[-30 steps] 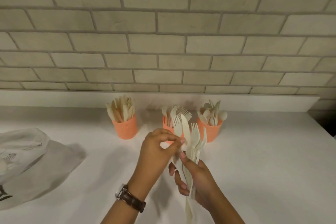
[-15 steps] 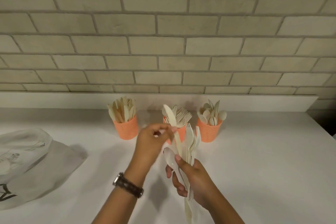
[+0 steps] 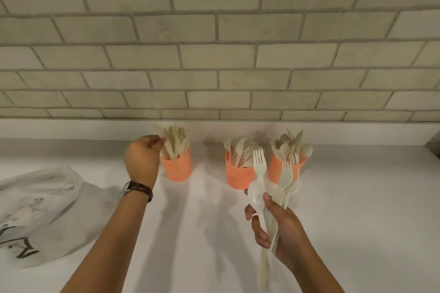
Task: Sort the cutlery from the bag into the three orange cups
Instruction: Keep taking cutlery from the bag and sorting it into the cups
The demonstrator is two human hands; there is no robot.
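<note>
Currently the left hand (image 3: 142, 157) is at the rim of the left orange cup (image 3: 176, 166), fingers curled against the knives (image 3: 175, 143); can't tell if it's pinching one or has let go. To do this well: handle down, release only once inside the rim, don't nudge the cup. Right hand (image 3: 283, 228) grips the remaining bundle (image 3: 285, 181) of forks plus a spoon in front of the middle cup (image 3: 239, 175); half a second back the left hand was pinching a knife at that bundle, and it's now out at the knife cup.
</note>
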